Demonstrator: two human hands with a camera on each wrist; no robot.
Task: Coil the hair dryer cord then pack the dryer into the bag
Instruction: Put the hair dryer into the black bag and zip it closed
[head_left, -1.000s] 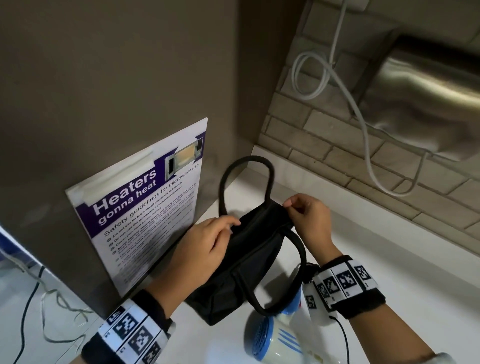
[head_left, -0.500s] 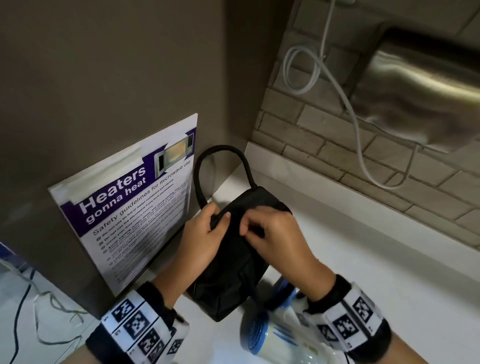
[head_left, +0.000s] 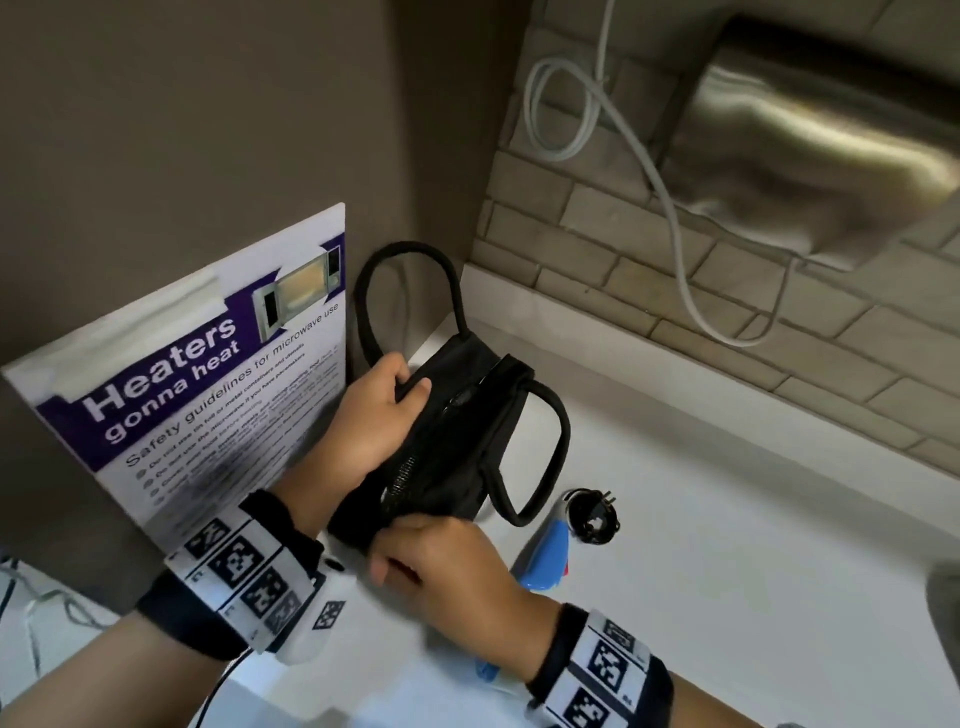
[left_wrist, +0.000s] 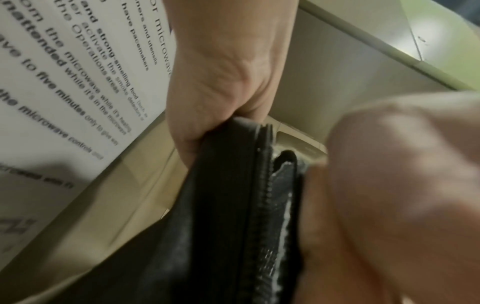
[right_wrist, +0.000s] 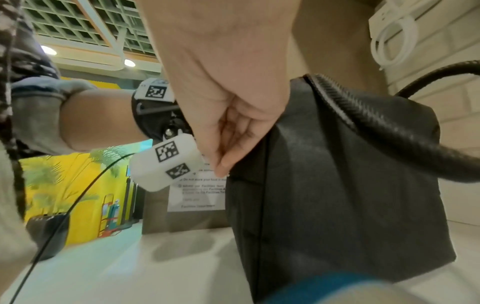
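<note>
A black bag (head_left: 457, 431) with two loop handles stands on the white counter (head_left: 753, 545). My left hand (head_left: 410, 387) grips the far end of its top edge; in the left wrist view the fingers (left_wrist: 207, 115) curl over the bag (left_wrist: 215, 226) beside the zipper teeth (left_wrist: 262, 205). My right hand (head_left: 395, 540) pinches the near end of the bag's top by the zipper, and the pull itself is hidden. The blue and white hair dryer (head_left: 545, 556) lies just right of that hand, partly under it, with its black plug (head_left: 597, 514) beside it.
A microwave safety poster (head_left: 208, 389) leans on the brown wall at left. A white cable (head_left: 670, 208) loops down the brick wall to a steel hand dryer (head_left: 831, 156). Bare counter stretches to the right of the bag.
My right hand slid from the far end of the bag's top toward me to the near end. The left hand kept its grip. The plug came into view.
</note>
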